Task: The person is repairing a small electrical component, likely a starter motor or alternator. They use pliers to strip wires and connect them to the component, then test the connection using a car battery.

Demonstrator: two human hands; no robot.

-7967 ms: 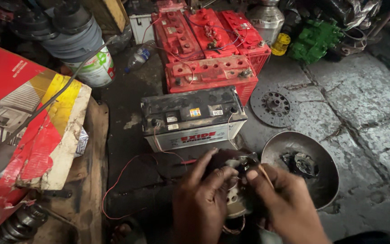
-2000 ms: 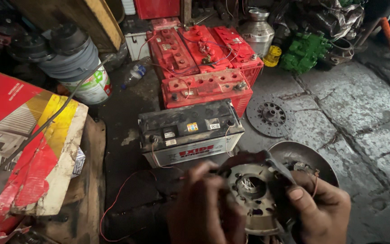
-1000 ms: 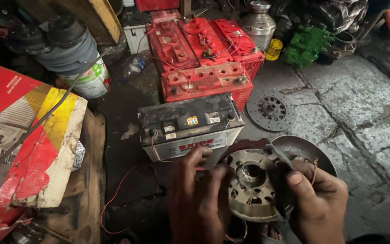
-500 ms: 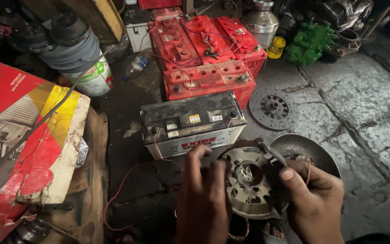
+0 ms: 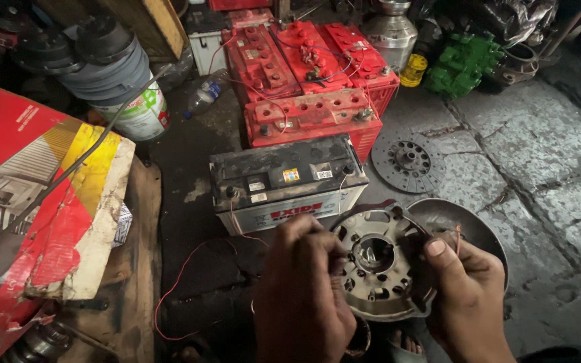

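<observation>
Just in front of the grey battery [image 5: 284, 181], the left hand [image 5: 304, 289] and right hand [image 5: 469, 292] are each gripping opposite edges of a round metal plate [image 5: 381, 269].

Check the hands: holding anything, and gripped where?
Both hold one round metal housing. The right hand grips its right rim, thumb on the face. The left hand is at its left edge; its exact contact is hidden.
</observation>
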